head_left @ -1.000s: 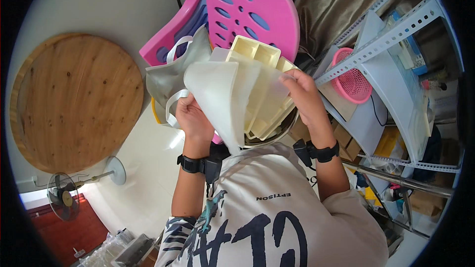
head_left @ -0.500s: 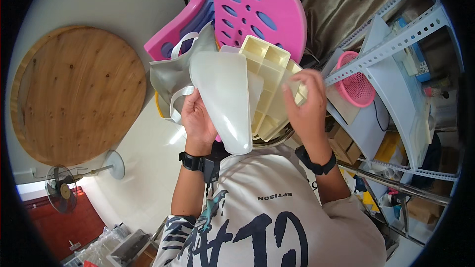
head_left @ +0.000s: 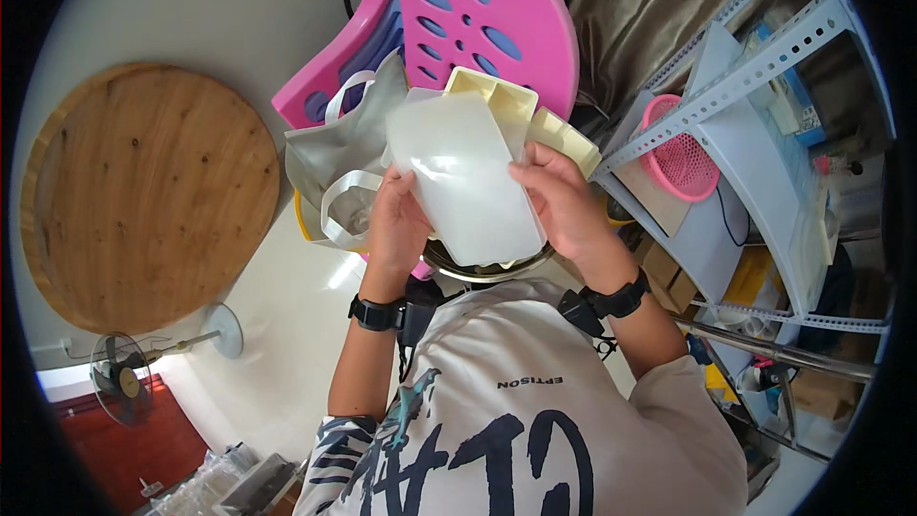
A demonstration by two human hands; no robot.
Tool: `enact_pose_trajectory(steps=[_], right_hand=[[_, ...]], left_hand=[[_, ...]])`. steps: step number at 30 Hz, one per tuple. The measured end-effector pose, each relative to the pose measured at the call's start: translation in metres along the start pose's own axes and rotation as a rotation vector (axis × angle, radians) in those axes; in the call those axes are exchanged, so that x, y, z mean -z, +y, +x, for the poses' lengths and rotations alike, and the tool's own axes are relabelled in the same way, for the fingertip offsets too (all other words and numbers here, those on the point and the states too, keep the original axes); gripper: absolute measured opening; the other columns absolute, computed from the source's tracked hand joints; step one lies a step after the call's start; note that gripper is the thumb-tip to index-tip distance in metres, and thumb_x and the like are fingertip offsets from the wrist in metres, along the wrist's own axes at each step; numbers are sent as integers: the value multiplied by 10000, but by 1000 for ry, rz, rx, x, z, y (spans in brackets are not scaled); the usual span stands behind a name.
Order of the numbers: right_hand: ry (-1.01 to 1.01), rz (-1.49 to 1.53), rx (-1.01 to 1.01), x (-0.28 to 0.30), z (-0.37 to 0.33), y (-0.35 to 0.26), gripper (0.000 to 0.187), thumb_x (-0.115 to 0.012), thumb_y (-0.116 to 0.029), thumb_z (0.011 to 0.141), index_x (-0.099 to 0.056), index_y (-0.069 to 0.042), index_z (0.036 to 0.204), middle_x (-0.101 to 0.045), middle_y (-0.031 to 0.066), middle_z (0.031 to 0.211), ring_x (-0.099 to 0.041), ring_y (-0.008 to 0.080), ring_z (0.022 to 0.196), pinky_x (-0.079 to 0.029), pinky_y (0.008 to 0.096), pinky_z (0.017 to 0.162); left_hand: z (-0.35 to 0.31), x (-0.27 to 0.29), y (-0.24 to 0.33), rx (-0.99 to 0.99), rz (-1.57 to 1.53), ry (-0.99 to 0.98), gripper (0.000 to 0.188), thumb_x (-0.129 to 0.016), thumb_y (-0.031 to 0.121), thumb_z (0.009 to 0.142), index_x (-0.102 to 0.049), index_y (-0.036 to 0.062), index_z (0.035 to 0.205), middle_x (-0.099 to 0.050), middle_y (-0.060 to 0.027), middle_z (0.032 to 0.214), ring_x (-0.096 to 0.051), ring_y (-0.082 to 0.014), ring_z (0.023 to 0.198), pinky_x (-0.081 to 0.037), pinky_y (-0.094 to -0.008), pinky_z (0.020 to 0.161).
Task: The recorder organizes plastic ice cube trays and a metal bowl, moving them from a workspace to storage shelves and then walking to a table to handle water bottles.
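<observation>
While the left hand (head_left: 396, 222) pinched the left edge of the translucent white sheets (head_left: 466, 182), the right hand (head_left: 564, 199) gripped the opposite edge, supporting them above the cream compartment trays (head_left: 565, 138) and a metal basin (head_left: 487, 278). The sheets were judged light, smooth, probably slippery, flexible and liable to crease; holding both long edges was considered soundest.

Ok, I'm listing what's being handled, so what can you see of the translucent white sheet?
The translucent white sheet looks like thin, glossy plastic, roughly rectangular with rounded corners. Extra edges show around it, so it may be layered. Slightly bowed, it is held at opposite sides by the left hand and right hand, partly hiding the cream divided trays.
</observation>
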State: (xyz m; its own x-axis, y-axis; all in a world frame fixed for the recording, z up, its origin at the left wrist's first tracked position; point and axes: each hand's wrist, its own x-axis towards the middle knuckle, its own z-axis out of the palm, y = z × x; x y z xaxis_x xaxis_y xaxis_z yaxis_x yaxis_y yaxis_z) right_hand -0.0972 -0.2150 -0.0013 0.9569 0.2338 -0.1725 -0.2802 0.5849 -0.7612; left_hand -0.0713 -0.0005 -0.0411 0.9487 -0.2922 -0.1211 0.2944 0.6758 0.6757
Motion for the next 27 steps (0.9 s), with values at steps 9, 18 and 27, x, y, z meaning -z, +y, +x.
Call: enact_pose_trajectory(steps=[9,18,27], right_hand=[[106,-56,-3,15,0,-21,65,-616,-111,922,-564,-91,956,-642,50,943,-626,173,906,-499,277,787],[283,100,25,28,4,-52,304,-614,-52,896,-523,-23,1184,-631,71,1031,-608,184,989,-486,326,908],[321,-1002,440,-79,-22,-78,345,-613,37,837,-535,-28,1167,-613,42,937,-602,89,795,-496,205,693]], left_hand=[[-5,-11,-2,-7,126,108,409,-414,172,973,-425,31,1357,-572,-92,1275,-564,-183,1179,-439,-337,1016],[-3,0,-16,-42,150,172,277,-422,171,978,-489,30,1208,-591,-73,1140,-588,-147,1040,-471,-310,920],[-7,-11,-18,-119,400,177,215,-450,205,988,-495,50,1130,-564,-32,1057,-535,-115,972,-429,-279,876]])
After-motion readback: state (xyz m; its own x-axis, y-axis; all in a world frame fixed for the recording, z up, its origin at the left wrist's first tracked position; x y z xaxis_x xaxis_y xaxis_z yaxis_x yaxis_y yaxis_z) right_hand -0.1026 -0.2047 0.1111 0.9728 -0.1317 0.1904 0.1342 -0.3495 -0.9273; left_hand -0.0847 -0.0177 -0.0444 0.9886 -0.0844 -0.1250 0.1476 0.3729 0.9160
